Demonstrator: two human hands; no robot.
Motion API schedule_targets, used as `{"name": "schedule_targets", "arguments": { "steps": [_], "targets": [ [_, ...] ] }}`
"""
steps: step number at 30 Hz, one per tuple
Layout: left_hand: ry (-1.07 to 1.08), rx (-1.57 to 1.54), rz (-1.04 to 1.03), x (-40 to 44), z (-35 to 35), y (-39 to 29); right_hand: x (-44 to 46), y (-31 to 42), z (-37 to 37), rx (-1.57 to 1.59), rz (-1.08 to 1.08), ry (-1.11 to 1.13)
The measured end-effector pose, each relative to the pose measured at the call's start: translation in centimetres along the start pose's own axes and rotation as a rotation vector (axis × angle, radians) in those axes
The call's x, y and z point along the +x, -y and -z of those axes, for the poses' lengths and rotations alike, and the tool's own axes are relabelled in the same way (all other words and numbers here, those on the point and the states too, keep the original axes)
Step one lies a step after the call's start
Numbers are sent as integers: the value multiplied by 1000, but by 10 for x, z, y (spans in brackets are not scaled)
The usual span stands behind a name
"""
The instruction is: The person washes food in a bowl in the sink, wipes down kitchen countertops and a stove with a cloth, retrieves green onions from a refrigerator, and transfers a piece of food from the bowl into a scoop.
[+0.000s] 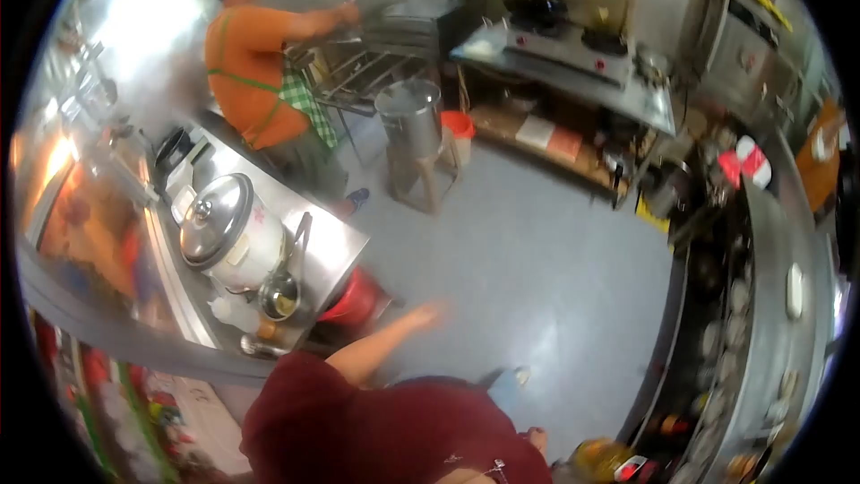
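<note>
My left hand (426, 315) reaches out from a maroon sleeve over the grey floor and is smeared by motion, so its fingers do not show clearly. Nearest to it is a red bucket (351, 296) under the steel counter's end. Only a small patch of my right hand (537, 438) seems to show beside my shirt; its fingers are mostly hidden. On the counter (336, 237) stand a large white pot (255, 237) with a silver lid (215, 220) and a long-handled ladle (279, 296).
A person in an orange shirt (246, 67) stands at the back left, arm extended. A tall metal pot (409, 121) rests on a wooden stand near a red bucket (459, 125). A stove (573, 54) is at the back; shelves (779, 269) run along the right.
</note>
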State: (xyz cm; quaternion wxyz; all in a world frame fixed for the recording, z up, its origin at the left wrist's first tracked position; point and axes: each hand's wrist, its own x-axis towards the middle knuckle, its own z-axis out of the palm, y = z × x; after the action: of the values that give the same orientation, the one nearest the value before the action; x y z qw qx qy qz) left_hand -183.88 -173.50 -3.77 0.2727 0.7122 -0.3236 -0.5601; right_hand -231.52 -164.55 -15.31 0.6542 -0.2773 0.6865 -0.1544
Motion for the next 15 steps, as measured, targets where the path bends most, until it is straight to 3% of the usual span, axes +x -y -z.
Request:
{"name": "schedule_targets", "arguments": {
  "steps": [1, 2, 3, 5, 6, 8, 12, 15],
  "targets": [
    [-56, 44, -56, 9, -1, 13, 19, 31, 22, -56, -13, -7],
    [-141, 345, -133, 10, -5, 17, 32, 54, 40, -99, -35, -16],
    [-172, 449, -162, 19, -8, 30, 47, 76, 52, -125, -55, -26],
    [-189, 267, -5, 25, -21, 55, 85, 120, 77, -174, -91, -67],
    [-188, 29, 173, 23, -29, 65, 123, 132, 98, -169, -78, 23],
    [-198, -138, 406, 10, -45, 82, 149, 182, 118, -149, -33, 26],
    [-124, 1293, -297, -15, -83, 132, 187, 275, 128, 33, 65, 93],
    [-47, 686, 128, -25, -96, 139, 208, 297, 104, -249, 253, -26]
  ]
}}
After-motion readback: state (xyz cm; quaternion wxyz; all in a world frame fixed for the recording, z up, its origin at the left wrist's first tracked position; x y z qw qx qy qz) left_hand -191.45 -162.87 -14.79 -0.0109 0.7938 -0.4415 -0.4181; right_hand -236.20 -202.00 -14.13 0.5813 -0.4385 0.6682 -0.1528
